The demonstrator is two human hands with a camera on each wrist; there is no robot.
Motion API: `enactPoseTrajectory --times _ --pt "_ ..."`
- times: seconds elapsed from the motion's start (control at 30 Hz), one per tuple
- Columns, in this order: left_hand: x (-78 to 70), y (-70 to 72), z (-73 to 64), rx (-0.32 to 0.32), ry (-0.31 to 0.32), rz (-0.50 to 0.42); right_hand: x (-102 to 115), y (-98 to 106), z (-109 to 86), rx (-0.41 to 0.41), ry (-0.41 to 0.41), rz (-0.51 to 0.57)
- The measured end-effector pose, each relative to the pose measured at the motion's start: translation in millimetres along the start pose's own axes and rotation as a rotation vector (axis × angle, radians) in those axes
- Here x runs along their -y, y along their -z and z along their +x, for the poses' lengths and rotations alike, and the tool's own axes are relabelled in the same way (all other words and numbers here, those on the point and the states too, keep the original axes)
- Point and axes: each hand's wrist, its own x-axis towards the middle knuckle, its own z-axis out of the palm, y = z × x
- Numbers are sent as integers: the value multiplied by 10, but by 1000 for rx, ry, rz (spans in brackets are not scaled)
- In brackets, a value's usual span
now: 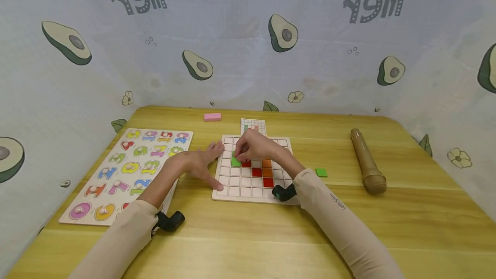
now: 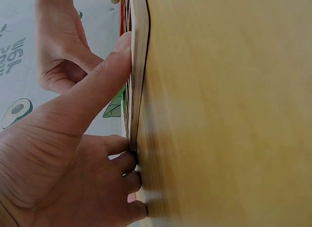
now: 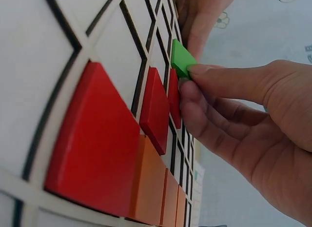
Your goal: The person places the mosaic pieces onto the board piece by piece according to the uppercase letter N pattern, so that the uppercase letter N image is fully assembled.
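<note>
A white grid board (image 1: 234,191) lies on the table with red tiles (image 1: 257,172) and orange tiles (image 1: 267,172) in some of its squares. My right hand (image 1: 253,146) pinches a green tile (image 3: 181,58) between thumb and fingers at the board's left part. In the right wrist view that tile is tilted, beside a red tile (image 3: 174,97). My left hand (image 1: 199,163) is spread along the board's left edge. Its thumb (image 2: 109,66) rests on the board's rim, and the other fingertips touch the table beside it. Some squares are hidden under my right hand.
A number puzzle board (image 1: 128,154) with knobbed pieces lies at the left. Behind the grid stands a small pattern card (image 1: 258,125), with a pink block (image 1: 212,117) to its left. To the right are a loose green tile (image 1: 321,172) and a brown wooden microphone-like object (image 1: 366,158).
</note>
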Motion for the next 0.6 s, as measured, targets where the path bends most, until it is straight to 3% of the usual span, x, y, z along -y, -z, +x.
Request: enactPoseTrajectory --times 0.17,0.6 --pt "1 -5 0 0 -5 -10 2 -3 -6 -2 14 -64" --pt "-9 -4 -30 -1 -12 7 -30 -12 -27 -4 -1 -40"
